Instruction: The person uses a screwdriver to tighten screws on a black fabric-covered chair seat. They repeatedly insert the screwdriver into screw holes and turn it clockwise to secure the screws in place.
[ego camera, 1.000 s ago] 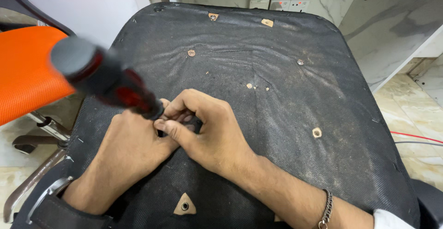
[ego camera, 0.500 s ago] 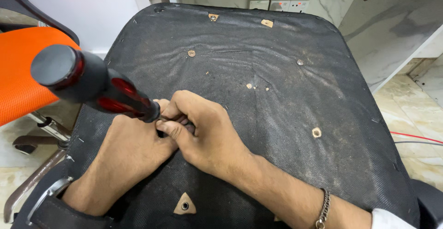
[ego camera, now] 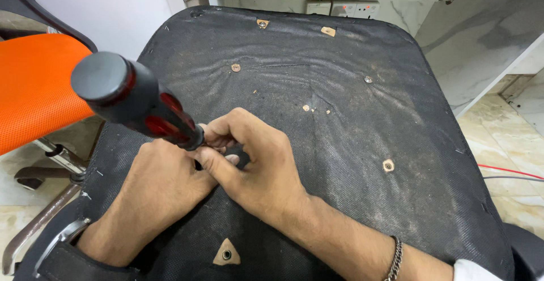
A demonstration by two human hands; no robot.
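Observation:
A screwdriver (ego camera: 133,102) with a thick black and red handle stands tilted over the dusty black fabric underside of an upturned chair seat (ego camera: 340,116), its handle end pointing up at the camera. My left hand (ego camera: 161,187) curls around the shaft below the handle. My right hand (ego camera: 263,167) pinches the shaft at the handle's base with thumb and fingers. The tip and whatever it touches are hidden between my fingers.
Several bare bolt holes (ego camera: 388,165) and a triangular cut-out (ego camera: 226,253) dot the fabric. An orange mesh chair (ego camera: 34,88) stands at the left. A red cable (ego camera: 510,172) lies on the tiled floor at the right. A white wall and sockets are behind.
The screwdriver handle swung left and then back right, ending closer to the camera. Both hands stayed at the same spot on the seat.

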